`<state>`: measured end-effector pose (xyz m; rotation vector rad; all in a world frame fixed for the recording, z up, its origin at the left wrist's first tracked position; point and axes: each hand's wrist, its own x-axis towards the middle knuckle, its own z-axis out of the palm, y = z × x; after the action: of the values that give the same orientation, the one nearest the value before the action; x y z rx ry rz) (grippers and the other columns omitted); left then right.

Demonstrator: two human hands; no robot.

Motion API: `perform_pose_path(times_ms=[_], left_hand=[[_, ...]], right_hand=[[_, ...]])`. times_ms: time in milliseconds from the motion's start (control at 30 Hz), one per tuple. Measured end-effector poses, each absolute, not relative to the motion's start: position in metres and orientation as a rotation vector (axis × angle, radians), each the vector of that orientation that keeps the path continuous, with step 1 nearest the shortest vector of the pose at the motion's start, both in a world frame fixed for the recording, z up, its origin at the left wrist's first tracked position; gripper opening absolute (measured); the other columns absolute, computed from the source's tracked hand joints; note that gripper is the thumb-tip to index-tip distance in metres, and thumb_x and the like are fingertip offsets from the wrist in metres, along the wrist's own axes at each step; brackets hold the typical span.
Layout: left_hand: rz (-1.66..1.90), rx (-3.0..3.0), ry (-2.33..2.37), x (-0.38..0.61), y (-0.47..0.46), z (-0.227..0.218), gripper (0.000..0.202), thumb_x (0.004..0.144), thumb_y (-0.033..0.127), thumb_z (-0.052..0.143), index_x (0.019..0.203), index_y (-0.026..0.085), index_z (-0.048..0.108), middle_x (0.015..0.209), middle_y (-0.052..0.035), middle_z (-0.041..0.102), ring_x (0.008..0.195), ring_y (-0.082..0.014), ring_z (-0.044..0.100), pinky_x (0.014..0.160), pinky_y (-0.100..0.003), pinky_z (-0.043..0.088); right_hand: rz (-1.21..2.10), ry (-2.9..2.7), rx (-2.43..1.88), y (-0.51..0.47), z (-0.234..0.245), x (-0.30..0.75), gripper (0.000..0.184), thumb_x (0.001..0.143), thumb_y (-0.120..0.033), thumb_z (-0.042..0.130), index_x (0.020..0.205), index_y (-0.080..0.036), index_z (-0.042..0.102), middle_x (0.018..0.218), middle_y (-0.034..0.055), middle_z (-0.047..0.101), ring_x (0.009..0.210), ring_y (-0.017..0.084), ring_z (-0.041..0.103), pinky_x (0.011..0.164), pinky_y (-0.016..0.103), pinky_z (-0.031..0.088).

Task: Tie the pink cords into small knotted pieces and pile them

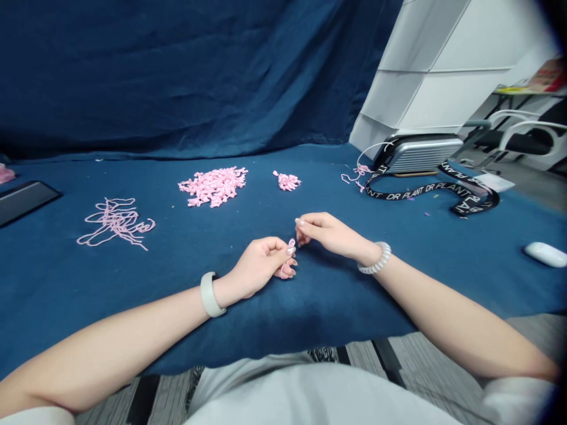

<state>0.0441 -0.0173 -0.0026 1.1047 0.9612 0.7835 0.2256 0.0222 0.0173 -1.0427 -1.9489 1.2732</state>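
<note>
Near the front middle of the table, my left hand pinches a short piece of pink yarn. A small loop of it stands up above the thumb, and a strand shows by the lower fingers. Just right of it and slightly higher, my right hand is closed, thumb and fingertips together. What it holds, if anything, is hidden. Beyond my hands lie a large pile of knotted pink yarn pieces and a smaller pink cluster. A loose tangle of pink yarn strands rests on the left.
A blue cloth covers the table. At the right are a black lettered lanyard, a silver ribbed case, pink yarn scraps and a white rounded case. A dark flat device lies at the left edge.
</note>
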Motion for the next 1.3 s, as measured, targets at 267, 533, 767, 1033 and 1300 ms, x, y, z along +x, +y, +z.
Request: perform_pose_path(times_ms=[267,533,767,1033,1300], left_hand=[[0.756,1.186,0.952,0.043,-0.018,-0.002,0.029,0.073,0.037,0.069,0.069,0.012,0.055,0.063,-0.0020,0.063,0.050,-0.0077,0.059,0.054,-0.020,0.050],[0.694,1.314,0.961,0.043,-0.017,-0.005,0.016,0.079,0.027,0.062,0.079,0.011,0.058,0.069,-0.0034,0.065,0.055,-0.0088,0.062,0.054,-0.020,0.051],[0.667,1.190,0.978,0.044,-0.016,0.000,0.016,0.077,0.025,0.065,0.077,0.011,0.057,0.071,-0.0039,0.065,0.059,-0.0083,0.063,0.061,-0.021,0.052],[0.577,1.392,0.981,0.038,-0.009,0.002,0.015,0.073,0.025,0.067,0.073,0.012,0.061,0.067,-0.0018,0.063,0.065,-0.0102,0.059,0.068,-0.024,0.047],[0.707,1.504,1.033,0.035,-0.009,0.013,0.020,0.073,0.031,0.066,0.067,0.013,0.063,0.067,-0.0010,0.062,0.063,-0.0094,0.052,0.064,-0.023,0.040]], right_hand=[[1.442,-2.136,-1.001,0.013,0.018,0.218,0.050,0.087,-0.056,0.039,0.060,-0.016,0.050,0.053,-0.0029,0.046,0.048,0.008,0.037,0.050,0.023,0.031],[1.481,-2.196,-0.940,0.011,0.021,0.217,0.045,0.086,-0.050,0.045,0.060,-0.014,0.053,0.055,-0.0029,0.047,0.049,0.007,0.033,0.050,0.022,0.027],[1.195,-2.275,-1.011,0.014,0.022,0.223,0.037,0.087,-0.041,0.048,0.061,-0.014,0.053,0.058,-0.0020,0.052,0.052,0.007,0.039,0.050,0.021,0.030],[0.670,-2.397,-0.895,0.009,0.027,0.223,0.023,0.086,-0.019,0.051,0.064,-0.014,0.056,0.067,0.0002,0.058,0.063,0.009,0.051,0.063,0.021,0.038],[0.593,-2.127,-0.934,0.005,0.021,0.216,0.025,0.084,-0.026,0.058,0.062,-0.015,0.056,0.062,-0.0004,0.057,0.058,0.009,0.050,0.059,0.022,0.038]])
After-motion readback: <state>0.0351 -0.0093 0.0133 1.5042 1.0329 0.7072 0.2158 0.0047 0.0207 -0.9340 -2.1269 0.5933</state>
